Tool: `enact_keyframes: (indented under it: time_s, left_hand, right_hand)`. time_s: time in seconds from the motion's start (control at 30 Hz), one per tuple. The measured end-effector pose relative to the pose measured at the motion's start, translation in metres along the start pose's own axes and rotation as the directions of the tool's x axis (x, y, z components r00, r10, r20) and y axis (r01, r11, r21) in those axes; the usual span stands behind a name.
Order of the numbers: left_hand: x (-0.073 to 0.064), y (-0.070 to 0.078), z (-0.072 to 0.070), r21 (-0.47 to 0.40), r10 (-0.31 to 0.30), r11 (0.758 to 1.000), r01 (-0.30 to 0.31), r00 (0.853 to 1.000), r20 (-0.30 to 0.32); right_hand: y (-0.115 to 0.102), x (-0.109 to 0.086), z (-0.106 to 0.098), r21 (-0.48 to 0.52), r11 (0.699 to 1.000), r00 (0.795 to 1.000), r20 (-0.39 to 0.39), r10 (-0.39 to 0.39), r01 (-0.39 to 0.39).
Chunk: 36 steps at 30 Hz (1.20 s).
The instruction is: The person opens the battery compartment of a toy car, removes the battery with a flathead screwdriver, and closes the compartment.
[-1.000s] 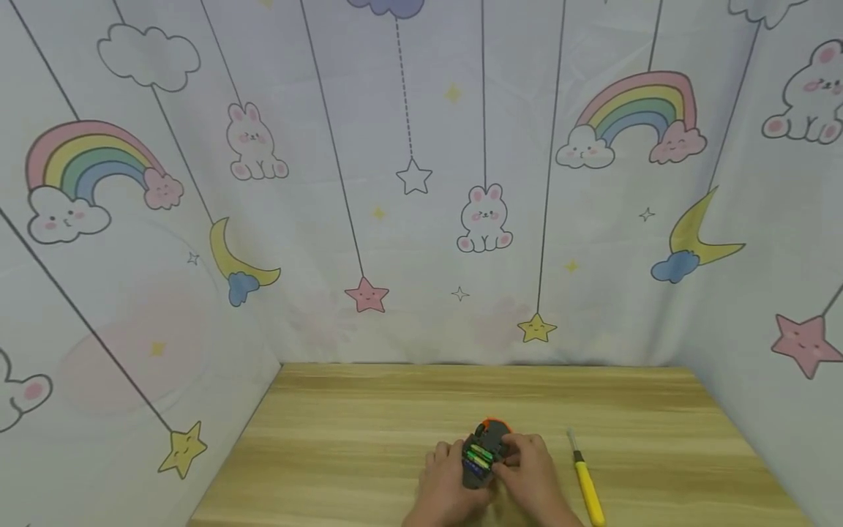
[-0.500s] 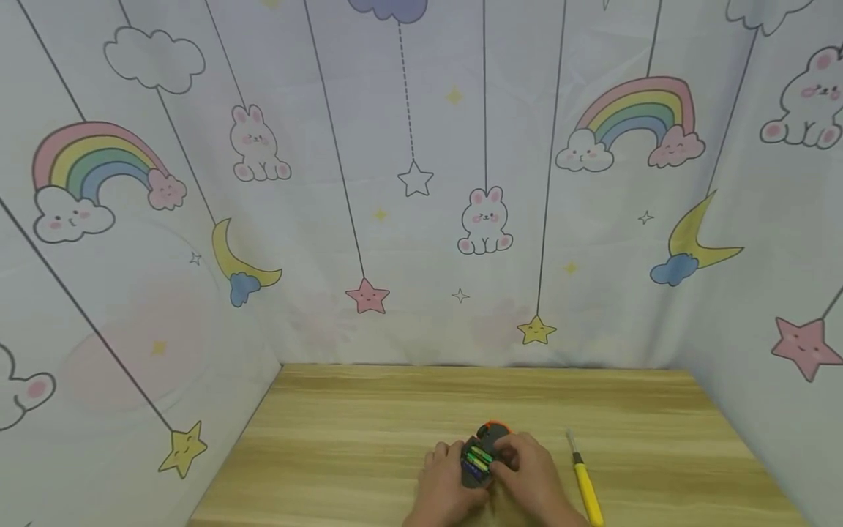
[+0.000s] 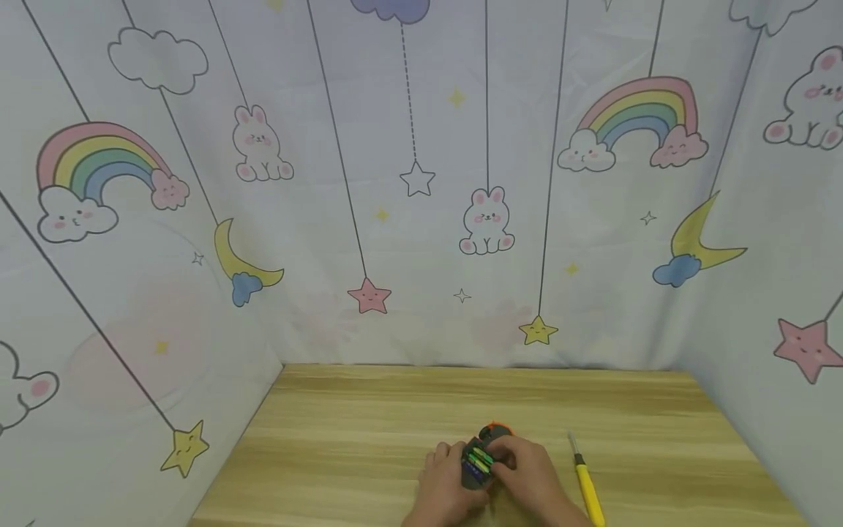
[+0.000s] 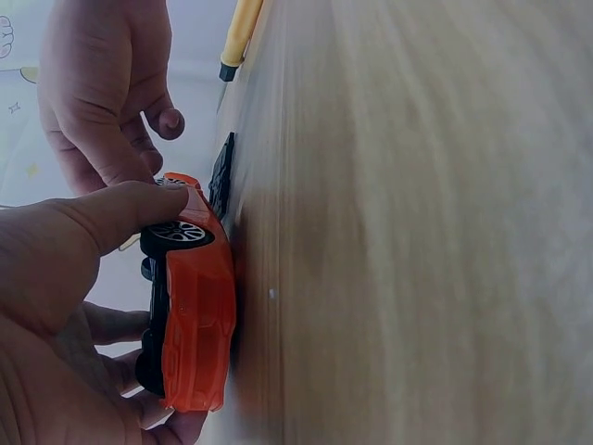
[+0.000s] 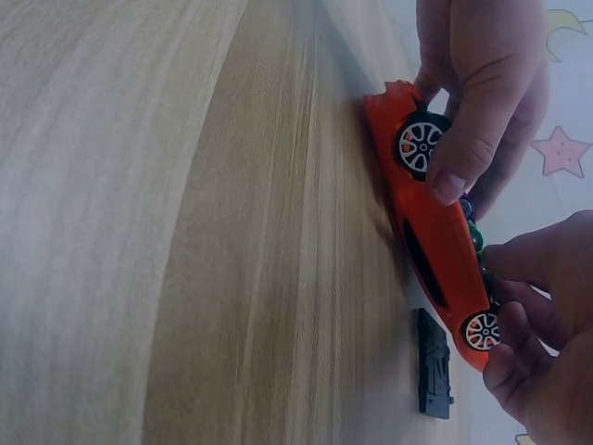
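Left hand (image 3: 446, 483) curled round orange toy car (image 5: 451, 241), wheels up, at tabletop (image 3: 329, 432); right hand (image 3: 530, 472), fingers bent, at batteries (image 3: 481, 457) in underside, cannot tell if pinching; black cover (image 5: 433, 364) near car; yellow screwdriver (image 3: 588, 489) farther right

Left wrist view, clock centred on the orange toy car (image 4: 199, 311): left hand (image 4: 56, 269) grips it from 9 o'clock, thumb beside a spoked wheel (image 4: 179, 232). Car upside down, roof toward the wooden table (image 4: 417, 222) at 3 o'clock. Right hand (image 4: 107, 83) at 11, fingers bent, one fingertip hidden behind the left thumb. Flat black piece (image 4: 221, 174) about 12, yellow handle (image 4: 243, 28) beyond it. Printed backdrop (image 4: 18, 139) at 10.
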<state>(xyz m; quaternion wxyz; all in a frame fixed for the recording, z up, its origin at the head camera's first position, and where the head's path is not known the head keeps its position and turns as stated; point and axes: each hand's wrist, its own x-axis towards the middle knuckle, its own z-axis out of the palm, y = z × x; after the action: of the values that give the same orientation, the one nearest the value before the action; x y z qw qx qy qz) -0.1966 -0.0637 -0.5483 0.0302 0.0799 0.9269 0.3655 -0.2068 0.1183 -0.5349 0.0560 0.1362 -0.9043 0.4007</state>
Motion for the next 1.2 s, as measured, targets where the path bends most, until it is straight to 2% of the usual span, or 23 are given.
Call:
enact_keyframes:
  time_s: [0.2,0.57,0.73,0.9,1.0,1.2]
  left_hand:
    - [-0.0009,0.0014,-0.0001,0.009,0.001,1.0,-0.001,1.0,0.007]
    - [-0.0007,0.0034,-0.0026,-0.014,0.001,1.0,-0.001,1.0,0.015]
    - [-0.0023,0.0039,-0.0035,-0.008,0.019,1.0,-0.019,1.0,-0.002]
    - [-0.0046,0.0053,-0.0037,0.013,0.063,0.998,-0.062,0.997,-0.044]
    - [-0.0042,0.0059,-0.0036,0.033,0.075,0.997,-0.073,0.996,-0.058]
    - [-0.0028,0.0065,-0.0034,0.033,0.049,0.998,-0.047,0.998,-0.044]
  right_hand:
    - [0.0017,0.0019,0.0015,-0.024,0.999,1.0,0.009,0.023,-0.022]
    - [0.0017,0.0011,0.0018,-0.058,0.998,1.0,-0.003,0.006,-0.006]
    - [0.0036,0.0005,0.0047,-0.078,0.996,0.999,-0.028,-0.035,0.033]
    - [0.0043,-0.0005,0.0071,-0.138,0.987,0.994,-0.059,-0.091,0.082]
    - [0.0026,0.0003,0.0064,-0.169,0.982,0.994,-0.049,-0.097,0.088]
    - [-0.0014,0.0006,0.0049,-0.169,0.983,0.997,-0.011,-0.071,0.068]
